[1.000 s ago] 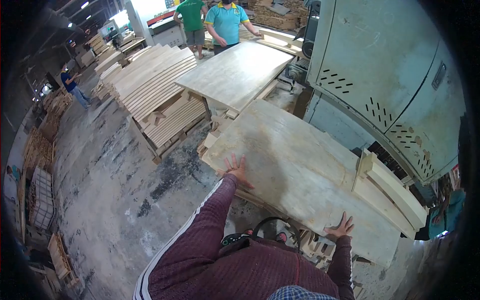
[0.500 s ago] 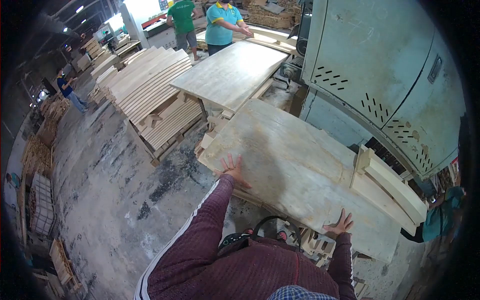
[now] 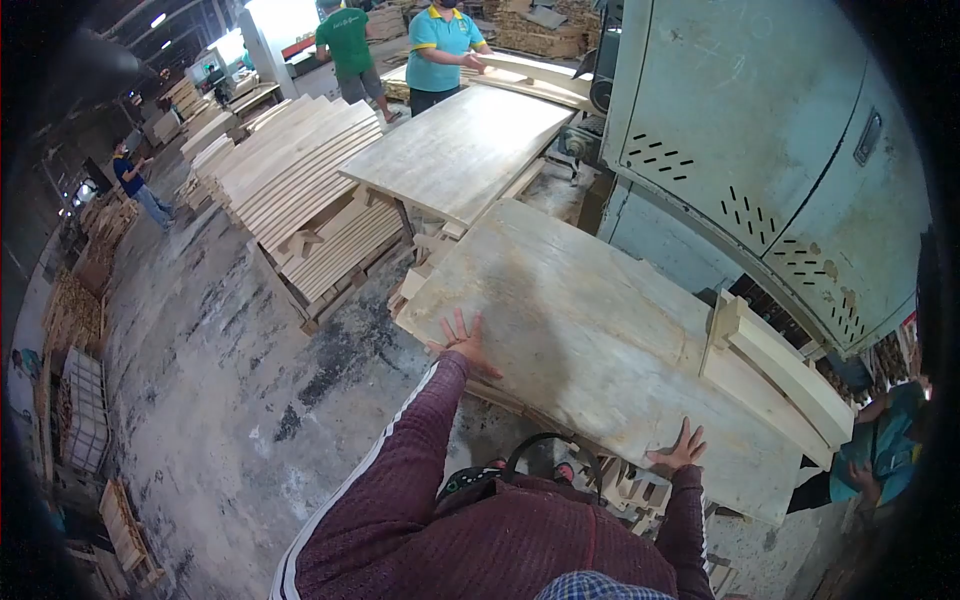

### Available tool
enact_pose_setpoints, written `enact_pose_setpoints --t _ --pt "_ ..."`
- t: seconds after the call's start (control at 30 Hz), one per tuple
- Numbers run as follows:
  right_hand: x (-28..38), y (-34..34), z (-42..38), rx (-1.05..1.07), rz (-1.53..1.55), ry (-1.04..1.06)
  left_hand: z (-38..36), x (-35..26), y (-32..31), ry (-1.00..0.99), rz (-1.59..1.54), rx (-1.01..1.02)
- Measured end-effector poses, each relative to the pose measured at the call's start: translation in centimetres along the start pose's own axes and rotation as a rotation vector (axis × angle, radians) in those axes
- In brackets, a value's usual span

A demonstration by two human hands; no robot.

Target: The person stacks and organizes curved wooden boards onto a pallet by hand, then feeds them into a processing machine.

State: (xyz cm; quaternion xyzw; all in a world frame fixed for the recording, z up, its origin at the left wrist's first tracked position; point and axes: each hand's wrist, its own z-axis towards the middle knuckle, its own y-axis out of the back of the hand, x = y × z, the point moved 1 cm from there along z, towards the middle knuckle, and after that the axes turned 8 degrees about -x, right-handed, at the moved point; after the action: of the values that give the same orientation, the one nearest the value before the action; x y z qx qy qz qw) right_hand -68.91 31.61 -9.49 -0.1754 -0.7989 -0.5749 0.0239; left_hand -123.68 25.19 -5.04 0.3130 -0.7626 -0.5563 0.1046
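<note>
My left hand (image 3: 465,345) lies flat on the near left edge of a worn work table (image 3: 570,290), fingers spread. Farther right, my right hand (image 3: 682,447) rests open on the same tabletop, close to its near edge. Neither hand holds anything. At the table's right end lie pale wooden boards (image 3: 785,370), one curved piece on top of a flatter one, apart from my right hand.
A second table (image 3: 465,145) stands beyond. Left of it is a stack of pale boards (image 3: 310,190). A large green machine cabinet (image 3: 740,130) borders the right. Co-workers stand behind the far table (image 3: 445,45) and at the right edge (image 3: 885,455).
My hands have stayed in place on the table. The co-worker in green at the back has shifted left, and the person at the right edge has moved, showing more of an arm.
</note>
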Motion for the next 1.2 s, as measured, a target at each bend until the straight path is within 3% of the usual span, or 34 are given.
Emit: enact_pose_setpoints --t 0.4,0.63,0.7,0.93,1.0,1.13,1.2 --pt "-1.0 -1.2 1.1 -0.084 -0.012 0.071 -0.7 -0.5 1.3 -0.001 0.052 0.046" --pt "-0.1 -0.1 0.0 -0.012 -0.008 -0.014 -0.7 -0.5 1.2 0.004 0.044 0.032" --pt "-0.4 -0.4 0.5 -0.067 -0.009 0.064 -0.5 -0.4 1.0 -0.007 0.033 0.029" --pt "-1.2 -1.2 0.9 -0.060 0.011 0.045 -0.7 -0.5 1.1 0.004 0.025 0.026" --pt "-2.3 -2.6 2.0 -0.160 0.062 0.145 -0.6 -0.5 1.3 0.006 0.034 0.025" --pt "-2.1 -2.2 2.1 -0.063 0.043 0.082 -0.9 -0.6 1.7 0.011 0.059 0.045" --pt "-5.9 -6.2 5.1 -0.352 0.057 0.347 -0.4 -0.4 1.4 -0.009 0.033 0.037"
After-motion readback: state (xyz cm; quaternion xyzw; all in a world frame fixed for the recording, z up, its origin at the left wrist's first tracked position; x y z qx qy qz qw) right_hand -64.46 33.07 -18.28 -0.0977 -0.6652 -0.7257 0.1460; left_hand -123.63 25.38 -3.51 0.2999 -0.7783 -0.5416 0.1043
